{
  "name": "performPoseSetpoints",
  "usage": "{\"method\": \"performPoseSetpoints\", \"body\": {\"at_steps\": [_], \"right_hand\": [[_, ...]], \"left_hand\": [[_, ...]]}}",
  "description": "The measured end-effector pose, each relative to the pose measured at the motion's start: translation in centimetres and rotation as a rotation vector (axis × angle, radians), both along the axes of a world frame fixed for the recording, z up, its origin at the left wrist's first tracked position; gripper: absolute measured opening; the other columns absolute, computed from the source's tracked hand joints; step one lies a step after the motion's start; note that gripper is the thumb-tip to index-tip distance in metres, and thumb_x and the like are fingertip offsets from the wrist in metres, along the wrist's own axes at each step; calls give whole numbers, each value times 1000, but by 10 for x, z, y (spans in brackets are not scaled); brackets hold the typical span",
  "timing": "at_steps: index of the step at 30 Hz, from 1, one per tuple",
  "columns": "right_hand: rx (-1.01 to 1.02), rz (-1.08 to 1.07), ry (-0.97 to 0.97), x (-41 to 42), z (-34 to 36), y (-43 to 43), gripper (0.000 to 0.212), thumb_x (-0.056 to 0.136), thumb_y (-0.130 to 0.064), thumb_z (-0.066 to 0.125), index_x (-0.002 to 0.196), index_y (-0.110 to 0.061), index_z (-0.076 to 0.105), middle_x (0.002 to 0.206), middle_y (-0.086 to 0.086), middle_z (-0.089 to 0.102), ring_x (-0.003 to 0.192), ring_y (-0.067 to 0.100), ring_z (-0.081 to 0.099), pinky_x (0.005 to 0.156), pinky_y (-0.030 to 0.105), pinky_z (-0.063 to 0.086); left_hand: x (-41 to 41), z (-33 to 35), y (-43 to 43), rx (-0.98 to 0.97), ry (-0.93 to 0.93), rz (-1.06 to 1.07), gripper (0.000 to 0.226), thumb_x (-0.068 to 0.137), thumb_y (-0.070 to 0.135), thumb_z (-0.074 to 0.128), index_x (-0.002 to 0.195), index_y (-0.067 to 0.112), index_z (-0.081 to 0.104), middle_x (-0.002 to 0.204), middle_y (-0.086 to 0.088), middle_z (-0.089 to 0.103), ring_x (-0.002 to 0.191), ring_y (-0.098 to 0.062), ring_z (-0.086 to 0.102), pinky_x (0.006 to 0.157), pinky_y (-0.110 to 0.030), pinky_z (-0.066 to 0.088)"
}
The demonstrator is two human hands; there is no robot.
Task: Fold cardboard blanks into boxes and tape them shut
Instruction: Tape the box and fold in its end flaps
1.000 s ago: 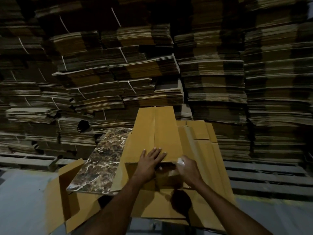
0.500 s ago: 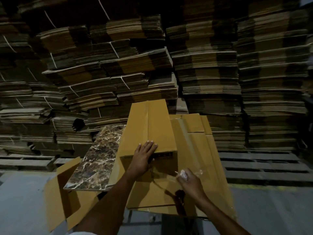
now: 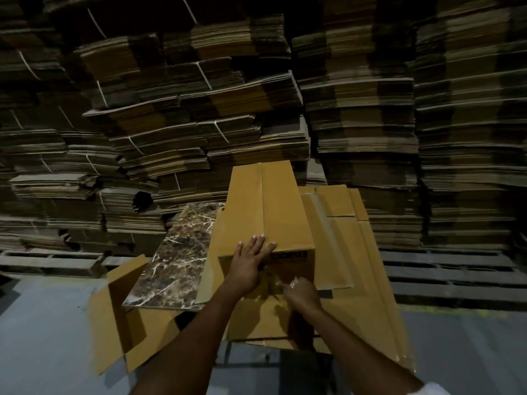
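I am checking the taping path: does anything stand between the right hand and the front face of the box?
Nothing visible does. The right hand grips the clear tape close against the front face of the box. The left hand lies flat over the top edge, left of that path.

We saw both forearms bare down to the left hand [image 3: 247, 266] and right hand [image 3: 301, 294]; a white fabric sleeve [image 3: 428, 390] edged the right upper arm.

Back: stacks of flat cardboard [image 3: 356, 115], strapped in white, high beyond the left hand [image 3: 248, 263]
Base: wooden pallets [image 3: 445, 269], right of the right hand [image 3: 301, 293]
Ground: grey floor [image 3: 42, 323], left of the left hand
Light: dim
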State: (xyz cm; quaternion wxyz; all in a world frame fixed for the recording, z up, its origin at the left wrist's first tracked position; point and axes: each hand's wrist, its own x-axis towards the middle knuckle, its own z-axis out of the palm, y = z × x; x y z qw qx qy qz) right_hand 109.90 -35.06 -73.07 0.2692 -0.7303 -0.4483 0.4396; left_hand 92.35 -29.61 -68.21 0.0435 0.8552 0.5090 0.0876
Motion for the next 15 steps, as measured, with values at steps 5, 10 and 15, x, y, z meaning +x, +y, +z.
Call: {"method": "performPoseSetpoints", "body": {"at_steps": [5, 10, 15], "right_hand": [[-40, -23, -334, -35, -11, 33, 47, 91, -60, 64, 101, -15, 73, 106, 4, 70, 100, 26, 66, 77, 32, 44], [22, -42, -92, -52, -14, 35, 30, 103, -39, 53, 82, -22, 66, 94, 2, 70, 88, 24, 65, 75, 34, 47], [10, 64, -231, -41, -33, 10, 42, 100, -50, 46, 78, -21, 68, 83, -1, 67, 74, 18, 61, 61, 29, 42]], "left_hand": [[-11, 3, 0, -32, 93, -83, 84, 99, 11, 49, 161, 37, -1, 168, -1, -18, 154, -25, -19, 122, -49, -10], [-19, -8, 4, 35, 149, -114, 91, 97, 16, 51, 159, 39, -12, 165, 1, -28, 152, -26, -25, 124, -52, -9], [-11, -15, 0, 114, 150, -36, 91, 99, 30, 55, 157, 45, -14, 166, 3, -27, 152, -25, -25, 124, -50, -9]]}}
